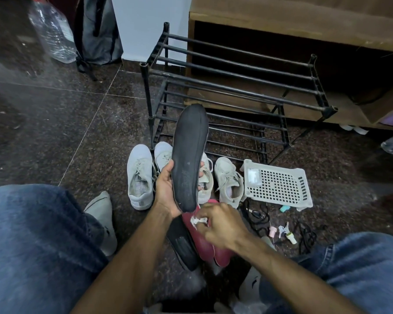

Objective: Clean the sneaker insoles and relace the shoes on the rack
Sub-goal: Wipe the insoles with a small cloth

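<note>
2 hands are seen at work: the left hand (pixel 168 191) is curled around the lower half of a black insole (pixel 189 159), which is held upright with its toe end pointing away, while the right hand (pixel 220 225) is closed on a crumpled white wipe (pixel 197 221) just below the insole's heel. Cleaning appears to be under way, and relacing is judged not yet begun. 4 white sneakers (pixel 140 175) are stood on the floor just beyond the left hand, in front of the bare black rack (pixel 236 87). Another black insole (pixel 183 243) and 2 red insoles (pixel 204 243) are lain under the right hand. Risk is judged mainly in the grip: since only the heel half is held, the long free end could be bent or flicked if the wipe is pressed hard, and the insole could be dropped onto the gritty floor. Loose black laces (pixel 306 234) and small bottles (pixel 290 237) to the right of the right hand could be knocked or tangled by a sleeve or knee. 1 white perforated basket (pixel 279 184), tipped on its side beyond the right hand, is seen with a pale object inside, which cannot be identified.
</note>
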Available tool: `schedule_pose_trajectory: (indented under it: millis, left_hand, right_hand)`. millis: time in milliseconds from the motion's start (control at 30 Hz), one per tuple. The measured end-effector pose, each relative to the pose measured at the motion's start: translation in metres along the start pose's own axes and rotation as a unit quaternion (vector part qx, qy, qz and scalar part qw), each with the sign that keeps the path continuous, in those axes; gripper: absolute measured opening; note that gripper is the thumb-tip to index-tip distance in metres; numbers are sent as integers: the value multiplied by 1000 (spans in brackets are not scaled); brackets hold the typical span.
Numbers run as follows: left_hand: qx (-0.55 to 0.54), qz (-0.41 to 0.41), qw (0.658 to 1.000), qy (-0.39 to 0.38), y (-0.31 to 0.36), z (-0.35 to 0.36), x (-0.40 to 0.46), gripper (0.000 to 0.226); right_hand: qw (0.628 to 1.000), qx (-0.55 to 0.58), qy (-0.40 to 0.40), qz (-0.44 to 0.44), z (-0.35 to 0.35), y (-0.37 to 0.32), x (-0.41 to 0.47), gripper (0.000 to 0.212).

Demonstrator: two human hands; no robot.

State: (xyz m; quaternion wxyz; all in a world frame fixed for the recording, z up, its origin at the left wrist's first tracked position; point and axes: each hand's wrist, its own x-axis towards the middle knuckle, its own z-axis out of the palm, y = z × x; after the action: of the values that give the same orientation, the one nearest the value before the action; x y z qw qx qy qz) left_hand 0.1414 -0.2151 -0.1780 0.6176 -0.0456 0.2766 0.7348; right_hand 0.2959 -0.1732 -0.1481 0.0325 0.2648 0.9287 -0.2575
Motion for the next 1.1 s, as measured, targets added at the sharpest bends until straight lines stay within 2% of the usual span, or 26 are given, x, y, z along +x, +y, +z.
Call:
schedule_pose_trajectory:
  millis: [100,167,233,300,400,467,533,600,667,767,867,933,1000,1100]
  left_hand:
    - [5,1,1000,18,-5,-5,0,67]
    - [-1,0,1000,19,-9,-7,-1,64]
    - [-13,-2,1000,15,-12,-6,-3,62]
    - [-10,-2,1000,17,-16,-6,-2,60]
    - [7,-4,999,33,-21,-7,-4,58]
    - [6,-19,999,40,-23,-8,-5,55]
    - [7,-29,999,36,-27,-6,-6,51]
    - [18,-32,999,30,-30,-2,-7,48]
    - [24,-38,998,33,-30,-3,-6,50]
    - [12,-45,999,24,-26,-5,-5,60]
    - [11,-45,999,28,-25,-5,-4,62]
    - [19,-46,998,31,-29,-4,-4,61]
    - [25,-57,997,37,-35,-1,-4,54]
    - [25,-57,997,39,-36,-1,-5,50]
  right_hand:
    - [995,85,9,59,-17,14,8,21]
    - [979,172,71,85,-21,19,16,15]
    - [973,193,106,73,-18,15,20,17]
    - [982,168,81,22,-8,5,19,20]
    - [998,40,47,-25,5,-7,15,27]
    - [998,-20,53,-24,-2,-7,26,26]
    - [994,-47,96,15,-16,-3,41,26]
    - [988,-38,137,62,-25,3,52,26]
    - [987,6,138,78,-19,4,48,26]
    - [992,81,88,43,-1,1,23,25]
    - [997,49,56,3,1,2,12,25]
    - [995,10,95,5,-7,4,24,24]
    - [988,-2,145,48,-19,8,43,23]
    - [984,14,154,91,-23,9,55,24]
